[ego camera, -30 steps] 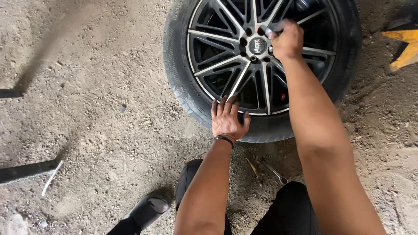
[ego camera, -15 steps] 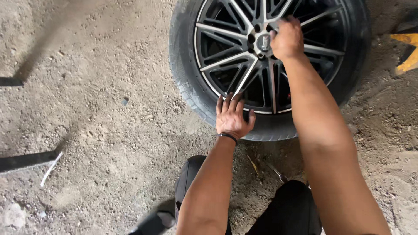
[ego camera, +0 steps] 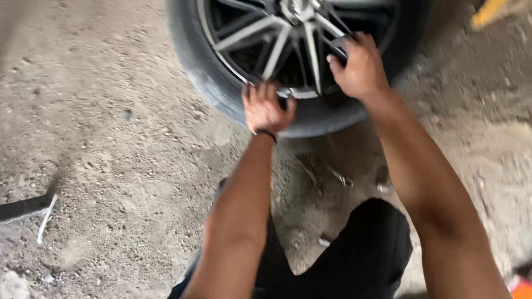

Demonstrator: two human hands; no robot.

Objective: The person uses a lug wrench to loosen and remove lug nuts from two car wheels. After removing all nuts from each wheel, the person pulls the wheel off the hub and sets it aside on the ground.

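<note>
Head view, looking down at a car wheel (ego camera: 310, 113) lying flat on gritty ground (ego camera: 111, 138); the wheel is occupying the 12 o'clock part of the frame, its upper half cut off by the edge. My left hand (ego camera: 266, 108) is resting at the wheel's 6 o'clock, fingers spread wide and pressing flat where the tyre meets the rim of the multi-spoke alloy rim (ego camera: 260, 30). A dark band (ego camera: 267, 133) is circling that wrist. My right hand (ego camera: 360, 69) is sitting at about 5 o'clock from the hub (ego camera: 296, 8), fingers curled in a narrow grip around a small dark object (ego camera: 339, 47) against the spokes; motion blur is keeping me from telling what the object is. A small metal piece (ego camera: 342, 178) is lying on the dirt just below the tyre, between my forearms. My knees in black trousers (ego camera: 360, 254) are showing at 6 o'clock of the frame. A yellow object (ego camera: 490, 11) is sitting at 1 o'clock, well apart from both hands.
</note>
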